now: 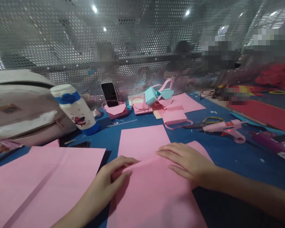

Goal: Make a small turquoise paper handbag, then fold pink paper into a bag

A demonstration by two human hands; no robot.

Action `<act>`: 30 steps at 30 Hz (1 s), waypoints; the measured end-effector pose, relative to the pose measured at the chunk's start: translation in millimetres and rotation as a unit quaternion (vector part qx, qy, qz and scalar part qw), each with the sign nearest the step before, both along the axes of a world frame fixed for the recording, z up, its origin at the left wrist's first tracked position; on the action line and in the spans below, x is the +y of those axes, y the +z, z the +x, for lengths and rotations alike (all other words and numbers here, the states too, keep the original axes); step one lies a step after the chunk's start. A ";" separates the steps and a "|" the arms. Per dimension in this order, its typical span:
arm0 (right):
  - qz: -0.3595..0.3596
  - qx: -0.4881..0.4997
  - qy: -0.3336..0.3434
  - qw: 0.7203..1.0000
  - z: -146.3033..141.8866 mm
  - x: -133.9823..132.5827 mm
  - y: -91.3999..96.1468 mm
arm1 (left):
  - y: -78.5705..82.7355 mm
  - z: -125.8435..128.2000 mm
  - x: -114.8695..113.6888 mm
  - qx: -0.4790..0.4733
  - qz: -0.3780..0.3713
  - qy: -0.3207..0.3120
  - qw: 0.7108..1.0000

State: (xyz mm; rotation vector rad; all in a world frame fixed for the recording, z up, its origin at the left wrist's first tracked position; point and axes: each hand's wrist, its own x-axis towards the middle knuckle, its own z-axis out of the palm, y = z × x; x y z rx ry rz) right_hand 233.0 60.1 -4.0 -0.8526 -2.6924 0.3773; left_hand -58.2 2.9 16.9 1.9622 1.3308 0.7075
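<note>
A sheet of pink paper [154,193] lies in front of me on the blue table, with a raised crease running across it. My left hand [115,174] grips the paper at the left end of that crease, thumb below and fingers above. Flat on the right part of the crease rests my right hand [185,160], its fingers stretched out. Beyond the crease, the far part of pink paper [142,139] lies flat. Another large pink sheet [68,180] with a fold line is to the left of my left hand.
Small pink paper bags [177,117] and a light-blue paper piece [151,95] stand at the back. On the right are scissors [211,121], a pink glue gun [228,128] and a purple glue gun [268,141]. A bottle [77,110], backpack [26,117] and phone [110,93] stand left.
</note>
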 end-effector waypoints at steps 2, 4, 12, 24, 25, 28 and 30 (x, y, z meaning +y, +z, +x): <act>-0.012 -0.004 0.003 1.000 -0.5 -1.3 0.7 | -1.1 -1.6 0.3 0.010 0.015 -0.006 1.000; -0.020 -0.009 0.010 1.000 -1.6 -3.5 1.3 | -2.1 -4.8 0.7 0.044 0.046 -0.017 0.998; -0.057 -0.036 0.018 0.998 -4.9 -9.9 1.3 | -16.5 -6.3 0.0 0.181 0.213 -0.120 0.953; -0.029 -0.054 0.031 0.998 -2.6 -8.0 -8.8 | -21.6 -3.9 -3.2 0.251 0.212 -0.212 0.920; -0.022 -0.053 0.033 0.998 -2.5 -7.8 -10.3 | -21.4 -3.8 -3.8 0.242 0.211 -0.210 0.924; 0.001 -0.045 0.039 0.998 -1.2 -7.3 -14.9 | -20.9 -4.1 -5.1 0.213 0.202 -0.203 0.934; 0.013 -0.045 0.041 0.998 0.4 -7.5 -17.3 | -20.9 -4.7 -5.8 0.202 0.196 -0.200 0.939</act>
